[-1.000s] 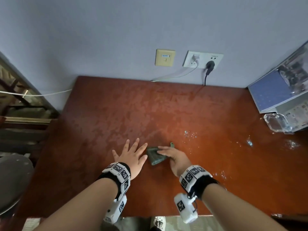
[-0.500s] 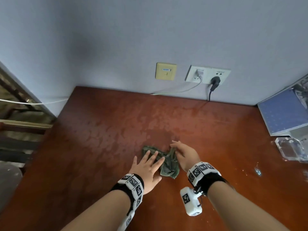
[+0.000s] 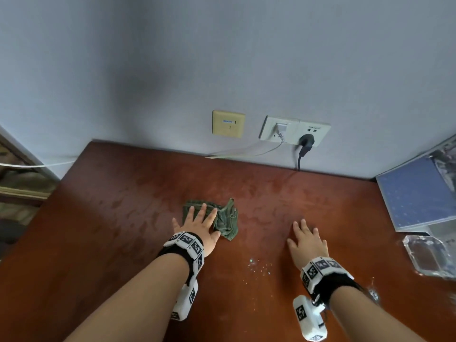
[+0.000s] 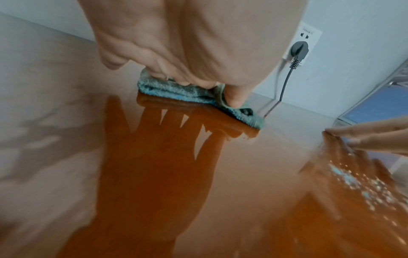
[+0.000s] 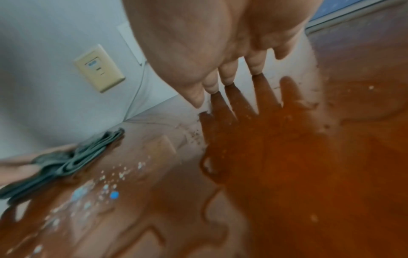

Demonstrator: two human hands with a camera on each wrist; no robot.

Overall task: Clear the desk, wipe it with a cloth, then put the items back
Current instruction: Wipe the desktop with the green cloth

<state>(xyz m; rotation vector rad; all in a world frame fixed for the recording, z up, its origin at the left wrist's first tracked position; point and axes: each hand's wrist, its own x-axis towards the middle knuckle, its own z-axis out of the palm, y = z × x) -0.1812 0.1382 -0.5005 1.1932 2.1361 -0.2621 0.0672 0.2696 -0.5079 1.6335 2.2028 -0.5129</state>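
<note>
A crumpled green-grey cloth [image 3: 225, 218] [image 4: 176, 93] [image 5: 66, 164] lies on the middle of the glossy red-brown desk [image 3: 111, 230]. My left hand [image 3: 197, 223] [image 4: 187, 52] lies flat on the cloth's left part, fingers straight and spread, pressing it down. My right hand [image 3: 306, 239] [image 5: 220, 52] rests flat on the bare desk to the right of the cloth, apart from it, fingers straight and holding nothing.
Water droplets [image 3: 256, 266] glisten on the desk between my wrists. A blue book [image 3: 417, 201] and a clear glass ashtray [image 3: 429, 255] sit at the right edge. Wall sockets [image 3: 293, 130] with a black plug and cables [image 3: 299, 156] are behind the desk.
My right hand has let go of the cloth and moved right onto the bare desk. My left hand has slid onto the cloth and now presses it.
</note>
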